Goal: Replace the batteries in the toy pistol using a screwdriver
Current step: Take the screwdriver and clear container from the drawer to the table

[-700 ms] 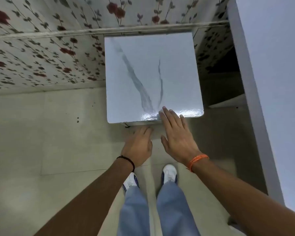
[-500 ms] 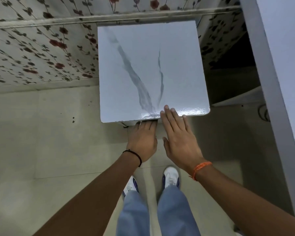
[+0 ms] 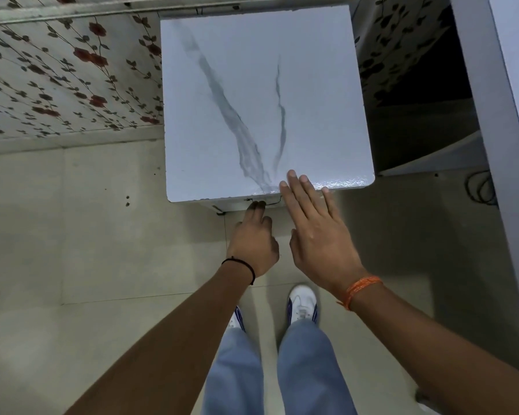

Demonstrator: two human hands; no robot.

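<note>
Hands reach forward and down toward the near edge of a small white counter [image 3: 267, 100] with grey marble veining. The right hand [image 3: 318, 235] lies palm down with its fingers [image 3: 294, 187] straight and spread a little, released and holding nothing; the fingertips rest over the counter's near edge, though whether they press it cannot be told. An orange band [image 3: 361, 290] circles that wrist. The left hand [image 3: 253, 242] sits lower, just left of the right, its fingers [image 3: 256, 209] stretched toward the shadowed front face under the counter's lip. Those fingertips are dark and partly hidden there, so whether they hook or grasp anything cannot be told. A black band [image 3: 240, 265] circles the left wrist.

No toy pistol, batteries or screwdriver shows anywhere in view. Below the arms, blue trousers [image 3: 282, 369] and white shoes [image 3: 301, 304] stand on the tiled floor [image 3: 102, 250]. A floral wall [image 3: 57, 79] runs at far left; a pale panel [image 3: 507, 145] is cut off at the right.
</note>
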